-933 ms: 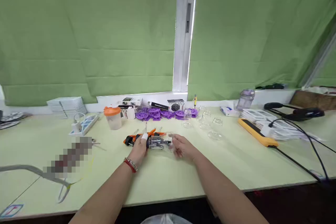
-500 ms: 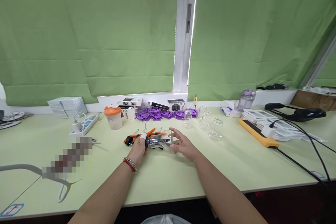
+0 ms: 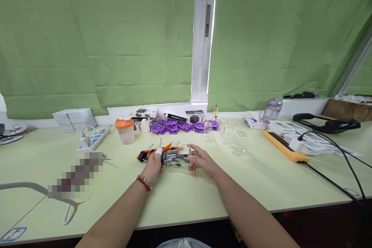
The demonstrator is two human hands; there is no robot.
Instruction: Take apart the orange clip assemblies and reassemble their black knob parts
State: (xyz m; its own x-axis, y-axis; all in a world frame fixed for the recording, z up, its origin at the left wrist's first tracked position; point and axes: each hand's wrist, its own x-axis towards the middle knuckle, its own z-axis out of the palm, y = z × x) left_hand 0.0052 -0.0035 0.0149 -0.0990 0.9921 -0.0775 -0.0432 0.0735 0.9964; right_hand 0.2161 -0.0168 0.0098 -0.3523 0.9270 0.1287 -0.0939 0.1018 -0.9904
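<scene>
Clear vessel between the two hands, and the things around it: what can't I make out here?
All in the head view:
Left hand: its own back hides how the fingers sit underneath.
Clear vessel: the right hand covers part of its end; reflections muddle the dark part inside.
Pixelated item: a mosaic hides what it is.
Brown box: cut off by the right edge.
Purple pieces: overlap hides their exact number.

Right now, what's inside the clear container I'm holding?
Inside the clear container, a dark slender part shows. The right hand partly covers one end, hiding anything behind it.
</scene>
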